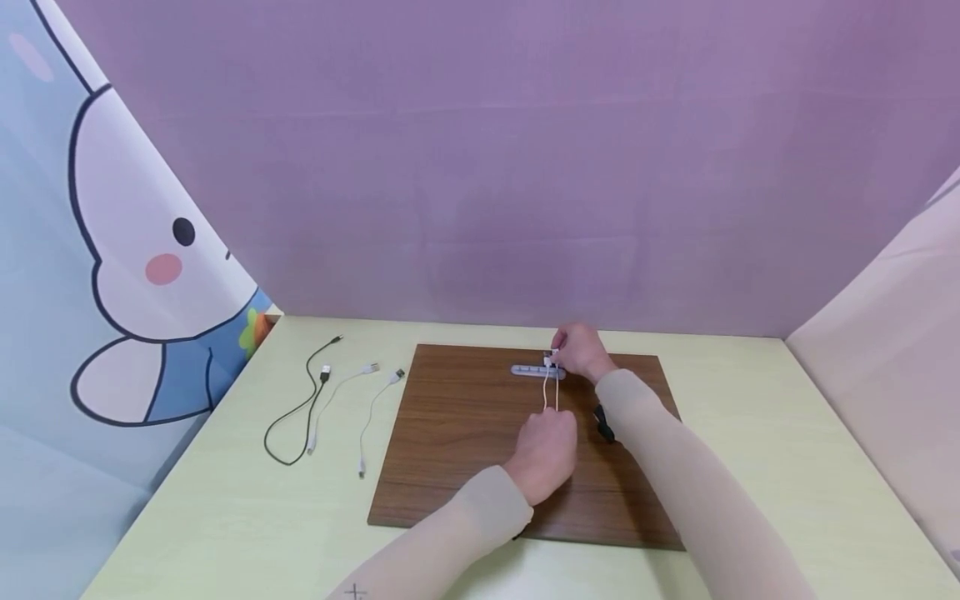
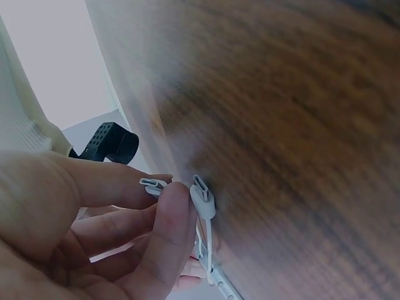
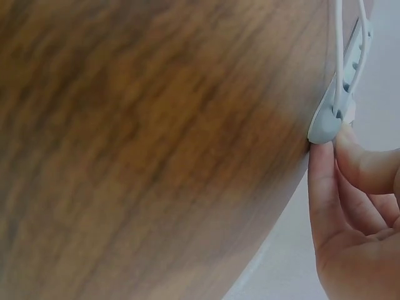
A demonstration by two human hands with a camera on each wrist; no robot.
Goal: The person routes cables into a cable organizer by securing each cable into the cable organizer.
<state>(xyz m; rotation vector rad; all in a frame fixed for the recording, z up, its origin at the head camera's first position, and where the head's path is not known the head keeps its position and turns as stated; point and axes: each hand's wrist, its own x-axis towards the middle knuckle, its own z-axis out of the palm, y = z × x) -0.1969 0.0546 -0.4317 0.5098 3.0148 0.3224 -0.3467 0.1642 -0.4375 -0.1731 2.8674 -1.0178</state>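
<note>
Clip strip [image 1: 527,370] lies near the wooden board's [image 1: 450,433] far edge, two white cables [image 3: 339,56] running from it toward you. Your left hand [image 1: 546,450] pinches one connector [image 2: 150,182], probably keeping its cable straight; your right hand [image 1: 581,350] pinches at the strip's end, seemingly on a plug (mostly hidden). Three other cables [image 1: 371,367] lie left of the board, likely out of your way.

Runs as two thin white cables [image 1: 557,392], roughly parallel, from the left hand [image 1: 543,452] to slots at the right end of a pale grey, round-ended clip strip [image 1: 527,370], flat near the brown board's [image 1: 450,433] far edge. Ends nearer in a small connector [image 2: 152,185] pinched between finger and thumb, and a second connector [image 2: 203,201] just beside that thumb. Shows, beyond the strip, white plugs at the right hand's [image 1: 583,350] pinching fingertips.
</note>
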